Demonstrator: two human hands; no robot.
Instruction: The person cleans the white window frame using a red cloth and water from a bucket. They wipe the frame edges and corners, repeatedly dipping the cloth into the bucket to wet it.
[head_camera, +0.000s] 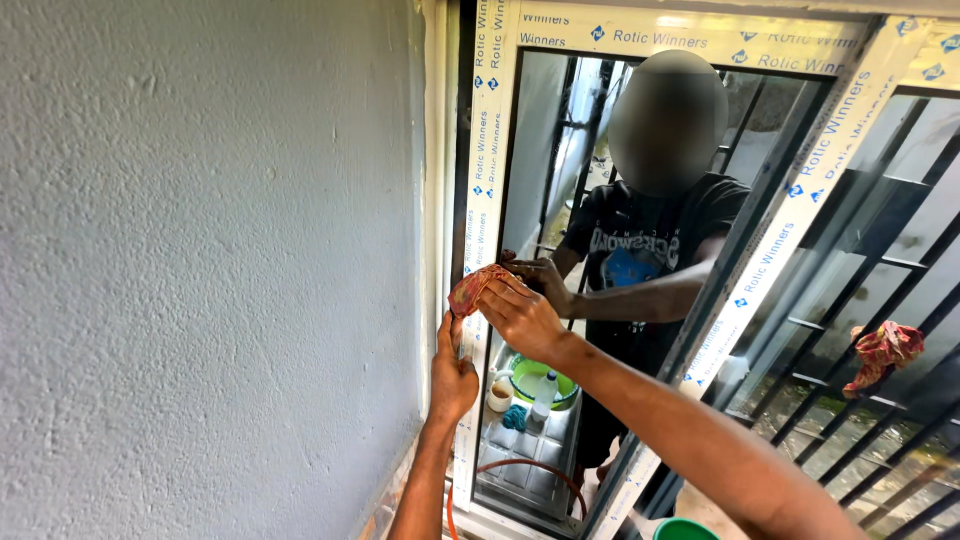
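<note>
Head view, looking at a white-framed window (490, 200) set in a grey rendered wall (200, 250). Frame carries protective film with blue print.

Right hand (522, 318): reaches in from lower right, grip clamped on a reddish patterned rag (468, 290), pressing it flat to the glass pane (530, 150) close to the left frame edge, about mid-height. Fingers folded over the rag's right end; the rag's left end touches the frame.

Left hand (453, 375): comes up from below, just under the rag. Fingers extended and together along the vertical frame, palm against it. Grip not closed on anything; it rests on the frame edge only.

The pane is reflective: it shows the person's dark T-shirt (640, 240) and forearm, with a mirrored hand meeting the real right hand at the rag.

Also reflected, lower in the pane: a green basin (530, 375), a clear plastic bottle (543, 398) standing beside it, a small white cup (499, 394), a blue cloth lump (514, 417), and a curve of orange hose (545, 470).

Right of the sash: dark metal security bars (870, 330), with a second red patterned rag (882, 352) hung on them, well apart from both hands. A green bucket rim (686, 529) at the bottom edge.
</note>
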